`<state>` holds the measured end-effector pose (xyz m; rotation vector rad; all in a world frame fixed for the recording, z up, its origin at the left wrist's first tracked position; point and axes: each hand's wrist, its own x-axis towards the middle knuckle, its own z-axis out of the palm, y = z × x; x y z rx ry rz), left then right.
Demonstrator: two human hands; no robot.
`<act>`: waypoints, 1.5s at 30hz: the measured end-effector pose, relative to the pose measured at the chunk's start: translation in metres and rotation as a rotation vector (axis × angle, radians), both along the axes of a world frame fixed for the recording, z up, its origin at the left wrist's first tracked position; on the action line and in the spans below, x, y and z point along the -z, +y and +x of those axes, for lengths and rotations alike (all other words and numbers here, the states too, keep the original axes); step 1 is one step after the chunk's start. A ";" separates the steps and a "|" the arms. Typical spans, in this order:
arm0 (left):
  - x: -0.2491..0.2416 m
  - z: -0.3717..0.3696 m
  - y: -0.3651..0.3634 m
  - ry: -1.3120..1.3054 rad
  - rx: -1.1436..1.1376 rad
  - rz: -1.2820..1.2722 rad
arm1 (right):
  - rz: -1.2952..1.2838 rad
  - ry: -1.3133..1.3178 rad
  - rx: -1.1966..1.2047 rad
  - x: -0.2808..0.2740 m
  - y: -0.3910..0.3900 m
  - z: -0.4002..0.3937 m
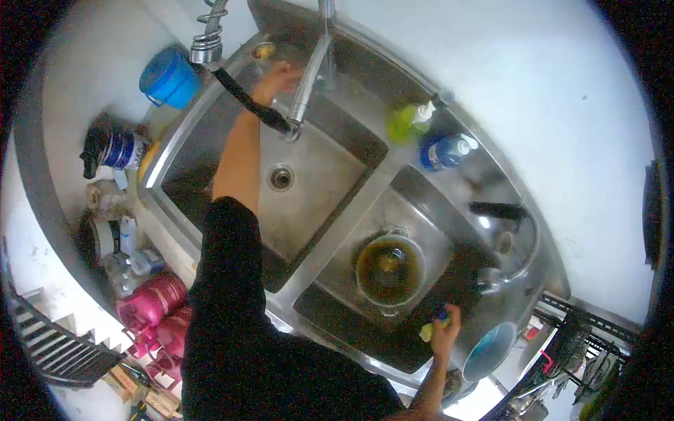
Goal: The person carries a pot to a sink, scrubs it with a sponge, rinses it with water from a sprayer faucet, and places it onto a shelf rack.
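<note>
Head camera, looking straight down on a double steel sink [382, 172]. Left hand [277, 78] stretched far over the left basin, at the back rim beside the faucet [309, 81]; fingers loosely curled, whether touching the faucet or anything cannot tell, too blurred. Black hose [253, 105] with its metal coupling crossing just under the left forearm. Drain [281, 177] in the left basin, bare steel around it.

Right hand [446, 335] at the near edge of the right basin, fingers closed around a yellow sponge [428, 330]; sponge sticking out on the left side of the fingers, a small blue part showing above them. Pot [390, 266] with dark liquid standing in the right basin, just beside the sponge but apart from it. Blue bowl [489, 349] right of the hand. Green bottle [408, 121] and blue bottle [442, 151] on the back ledge. Pink bottles [154, 305] on the left counter.
</note>
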<state>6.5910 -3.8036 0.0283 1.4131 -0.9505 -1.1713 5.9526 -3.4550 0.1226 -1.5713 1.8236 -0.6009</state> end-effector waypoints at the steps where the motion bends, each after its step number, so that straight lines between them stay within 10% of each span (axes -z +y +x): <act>1: 0.004 0.001 0.003 0.061 -0.039 -0.019 | -0.011 0.016 -0.004 0.003 0.002 -0.001; 7: -0.020 -0.021 0.078 0.528 -0.479 -0.225 | 0.092 0.043 0.067 -0.001 0.019 -0.001; 11: -0.067 -0.084 0.155 0.117 -0.939 -0.447 | 0.045 0.035 0.052 0.012 0.032 0.004; 16: -0.094 -0.176 0.201 -0.488 -0.994 -0.507 | 0.038 -0.006 -0.071 -0.003 0.024 0.030; 34: 0.062 -0.361 0.353 -0.433 0.410 0.259 | 0.156 -0.151 0.389 0.073 0.167 -0.056; 41: 0.087 -0.347 0.416 -0.221 0.480 0.304 | 0.321 -0.089 0.484 0.083 0.160 -0.057; 45: -0.048 -0.342 0.405 -0.424 0.235 0.078 | 0.352 -0.253 0.409 0.098 0.145 -0.055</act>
